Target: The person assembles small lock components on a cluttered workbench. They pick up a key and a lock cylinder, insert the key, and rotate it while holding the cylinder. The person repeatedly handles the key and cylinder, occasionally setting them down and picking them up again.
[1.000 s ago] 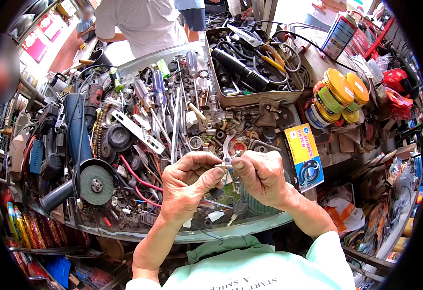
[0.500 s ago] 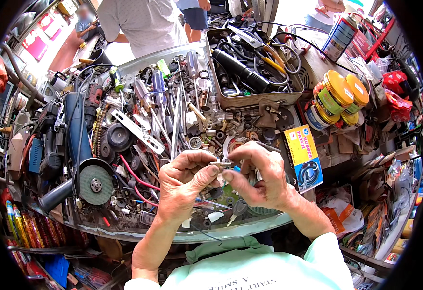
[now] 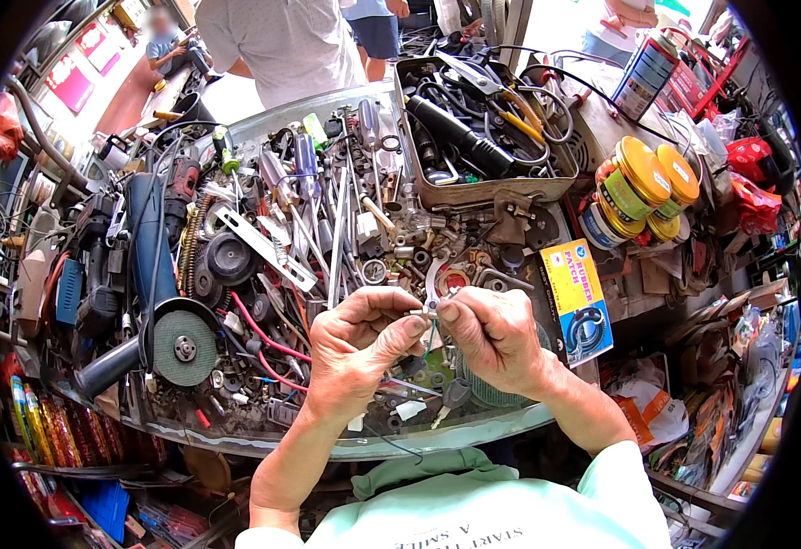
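Over the cluttered bench, my left hand pinches a small metal fitting between thumb and fingertips. Close against its right end is my right hand, with thumb and forefinger pressed together. What those right fingers hold is mostly covered by them. A thin green wire hangs down between the two hands. Below them lie a key with a dark head and a white plastic connector. Loose metal parts are spread just beyond my fingertips.
An angle grinder lies at the left, near screwdrivers and a slotted metal bar. Farther back sits a metal tray of tools. A yellow-and-blue box and yellow-lidded tubs stand right. People are beyond the bench.
My right hand's spread thumb and fingers have come together in a pinch beside the metal fitting. My left hand keeps its pinch and has shifted slightly right.
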Available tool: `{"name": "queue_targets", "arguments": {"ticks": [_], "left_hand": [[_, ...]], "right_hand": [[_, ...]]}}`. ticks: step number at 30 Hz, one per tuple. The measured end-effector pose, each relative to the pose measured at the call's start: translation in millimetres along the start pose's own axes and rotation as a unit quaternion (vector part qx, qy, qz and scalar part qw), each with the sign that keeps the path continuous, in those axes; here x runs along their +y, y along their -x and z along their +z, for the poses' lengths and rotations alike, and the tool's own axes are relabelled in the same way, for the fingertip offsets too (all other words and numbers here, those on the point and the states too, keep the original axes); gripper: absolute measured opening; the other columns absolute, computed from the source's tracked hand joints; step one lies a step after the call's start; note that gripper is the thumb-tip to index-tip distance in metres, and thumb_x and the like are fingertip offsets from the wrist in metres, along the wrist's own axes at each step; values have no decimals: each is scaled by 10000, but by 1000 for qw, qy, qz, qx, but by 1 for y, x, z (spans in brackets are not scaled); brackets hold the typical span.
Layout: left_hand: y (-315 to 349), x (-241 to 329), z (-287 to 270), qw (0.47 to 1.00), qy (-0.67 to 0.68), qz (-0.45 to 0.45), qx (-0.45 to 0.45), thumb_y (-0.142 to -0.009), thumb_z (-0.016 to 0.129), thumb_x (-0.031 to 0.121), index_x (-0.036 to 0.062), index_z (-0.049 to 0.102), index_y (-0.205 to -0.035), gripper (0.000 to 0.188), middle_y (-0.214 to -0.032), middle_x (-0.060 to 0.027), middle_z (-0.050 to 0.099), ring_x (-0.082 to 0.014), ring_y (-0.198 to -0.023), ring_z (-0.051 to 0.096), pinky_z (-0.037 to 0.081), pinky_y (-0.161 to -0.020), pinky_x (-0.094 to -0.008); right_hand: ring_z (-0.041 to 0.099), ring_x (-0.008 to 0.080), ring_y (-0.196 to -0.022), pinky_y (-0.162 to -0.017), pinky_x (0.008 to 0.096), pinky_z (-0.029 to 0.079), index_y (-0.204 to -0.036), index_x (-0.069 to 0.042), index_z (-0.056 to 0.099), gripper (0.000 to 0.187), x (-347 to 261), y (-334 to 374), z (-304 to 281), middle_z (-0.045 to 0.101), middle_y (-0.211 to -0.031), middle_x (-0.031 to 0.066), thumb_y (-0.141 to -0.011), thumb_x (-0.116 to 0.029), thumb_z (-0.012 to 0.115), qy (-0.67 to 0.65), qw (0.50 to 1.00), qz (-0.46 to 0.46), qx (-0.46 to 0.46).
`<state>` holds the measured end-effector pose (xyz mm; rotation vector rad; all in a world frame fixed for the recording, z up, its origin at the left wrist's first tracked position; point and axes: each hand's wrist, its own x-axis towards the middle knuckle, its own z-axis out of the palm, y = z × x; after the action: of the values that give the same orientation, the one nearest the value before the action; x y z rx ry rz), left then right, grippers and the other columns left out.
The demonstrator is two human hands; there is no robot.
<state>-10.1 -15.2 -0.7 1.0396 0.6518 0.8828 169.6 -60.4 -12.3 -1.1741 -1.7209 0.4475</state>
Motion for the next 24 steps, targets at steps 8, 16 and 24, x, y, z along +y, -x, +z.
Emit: {"name": "queue_targets", "arguments": {"ticks": [8,16,24], "left_hand": [[0,3,2,1000,12,-4,12,-854,670,30,-49,601,-1030,204,-868,-75,665,-100,-749,636,540,-684,-220],[3,3,6,998,-29,36,-32,-828,677,-27,-35,593,-1073,259,-974,-73,643,-104,-869,620,522,-811,-232],[9,10,-4,993,-113,-6,-45,-887,669,218,-5,580,-988,260,-929,-36,598,-55,-698,530,428,-607,-165]], "right_hand": [[544,270,-506,-448,325,429,-845,3,596,93,-11,-10,4,548,-651,104,-874,-82,618,-18,999,-11,50],[508,271,-476,-431,346,384,-795,-2,569,194,-6,-2,4,500,-595,103,-938,-132,553,-124,988,87,-23],[533,291,-528,-472,350,405,-846,0,582,139,-10,-5,0,518,-639,113,-911,-123,578,-77,996,37,-26]]}}
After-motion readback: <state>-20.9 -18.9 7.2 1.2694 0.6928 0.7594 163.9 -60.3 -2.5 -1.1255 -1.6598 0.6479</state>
